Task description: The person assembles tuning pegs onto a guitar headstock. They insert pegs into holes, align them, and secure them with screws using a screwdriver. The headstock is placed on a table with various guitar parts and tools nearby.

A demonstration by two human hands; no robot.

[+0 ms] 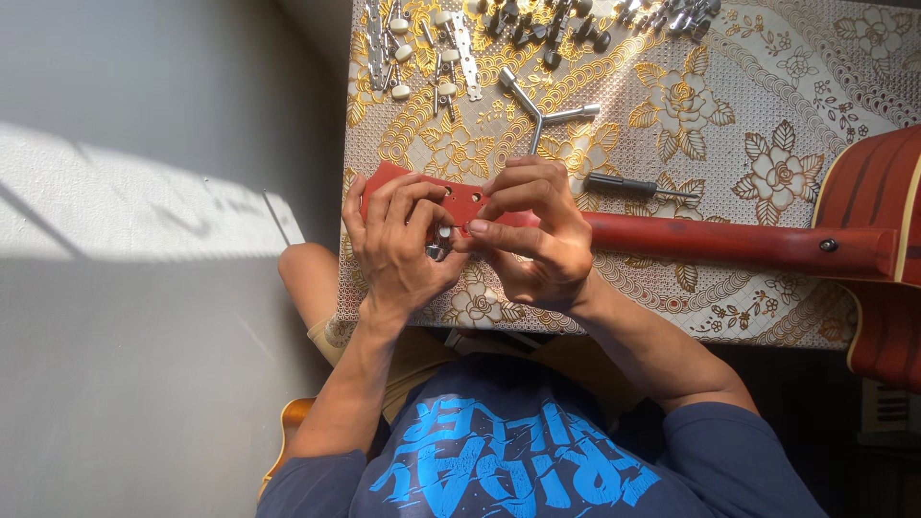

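Guitar headstock (459, 200), one, red, lies on the floral table cover (767, 115) between my two hands. My left hand (398, 245) curls over its near edge, fingers closed around one small metal tuning peg (438, 245). My right hand (537, 235) pinches narrow beside it, thumb touching the headstock. One red neck (729, 242), one three-armed wrench (539, 110), one screwdriver (633, 184); loose tuners (432, 48) above, too many to count.

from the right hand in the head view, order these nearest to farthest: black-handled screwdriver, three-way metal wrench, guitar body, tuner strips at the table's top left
From the right hand:
1. Black-handled screwdriver, just beyond the hand, beside the neck.
2. Three-way metal wrench, farther up the table.
3. Tuner strips, at the far top-left corner.
4. Guitar body, at the right edge.
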